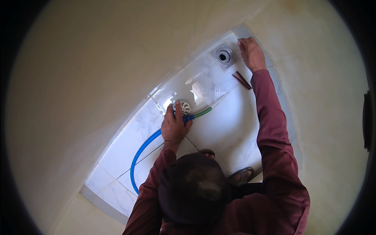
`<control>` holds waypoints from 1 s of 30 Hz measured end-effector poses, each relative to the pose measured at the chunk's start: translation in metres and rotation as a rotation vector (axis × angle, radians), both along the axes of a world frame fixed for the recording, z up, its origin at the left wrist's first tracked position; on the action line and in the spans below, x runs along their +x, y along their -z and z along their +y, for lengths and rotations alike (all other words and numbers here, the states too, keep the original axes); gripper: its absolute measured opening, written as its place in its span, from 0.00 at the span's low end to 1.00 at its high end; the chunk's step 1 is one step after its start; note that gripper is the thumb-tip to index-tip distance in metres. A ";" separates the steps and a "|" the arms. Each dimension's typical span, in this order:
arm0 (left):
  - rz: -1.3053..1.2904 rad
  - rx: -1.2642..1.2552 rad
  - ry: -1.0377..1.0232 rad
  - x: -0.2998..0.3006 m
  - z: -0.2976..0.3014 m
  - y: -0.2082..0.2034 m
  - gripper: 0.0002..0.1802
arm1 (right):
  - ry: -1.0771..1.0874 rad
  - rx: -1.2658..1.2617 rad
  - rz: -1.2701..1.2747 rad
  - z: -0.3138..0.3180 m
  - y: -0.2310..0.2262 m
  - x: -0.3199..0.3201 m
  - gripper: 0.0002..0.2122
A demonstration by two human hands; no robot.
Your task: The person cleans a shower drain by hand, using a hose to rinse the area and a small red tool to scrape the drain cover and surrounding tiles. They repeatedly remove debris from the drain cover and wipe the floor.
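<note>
Neither of my own hands is in view. Below me crouches another person (194, 188) in maroon sleeves. That person's left hand (173, 127) rests at a round slotted drain cover (185, 106), its fingertips on the metal and its thumb by the hose fitting. A blue hose (143, 150) curves in beneath that hand and joins a short green hose piece (203, 112). The person's right hand (252, 54) reaches to the tiles at the right wall, close to a square floor drain (224, 56) with an uncovered round hole. What its bent fingers hold, if anything, is hidden.
Two thin dark red strips (242, 80) lie on the pale tiles beside the drain. Shiny water (196, 90) spreads between drain and cover. Cream walls (98, 58) close in on both sides. A sandalled foot (241, 175) stands near the crouching person's head.
</note>
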State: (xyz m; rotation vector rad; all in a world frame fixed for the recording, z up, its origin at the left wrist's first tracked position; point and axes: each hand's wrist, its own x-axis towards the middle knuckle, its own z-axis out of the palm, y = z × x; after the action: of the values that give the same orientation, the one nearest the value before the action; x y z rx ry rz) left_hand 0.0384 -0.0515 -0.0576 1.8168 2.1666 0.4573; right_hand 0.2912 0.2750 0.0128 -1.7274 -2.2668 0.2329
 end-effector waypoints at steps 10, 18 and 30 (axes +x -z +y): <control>0.047 0.046 0.032 0.004 0.004 0.000 0.56 | 0.195 0.259 -0.233 -0.106 0.106 -0.033 0.35; 0.018 -0.001 0.010 0.000 0.001 0.000 0.54 | 0.137 0.112 0.151 -0.111 0.081 -0.007 0.28; 0.046 0.046 0.011 0.005 0.005 -0.002 0.53 | 0.331 0.449 0.131 -0.099 0.091 0.015 0.13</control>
State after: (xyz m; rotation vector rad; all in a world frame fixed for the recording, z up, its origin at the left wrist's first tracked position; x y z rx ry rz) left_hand 0.0431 -0.0462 -0.0557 1.8806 2.1925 0.4716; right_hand 0.3058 0.1756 -0.0781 -1.7394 -1.7359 -0.2104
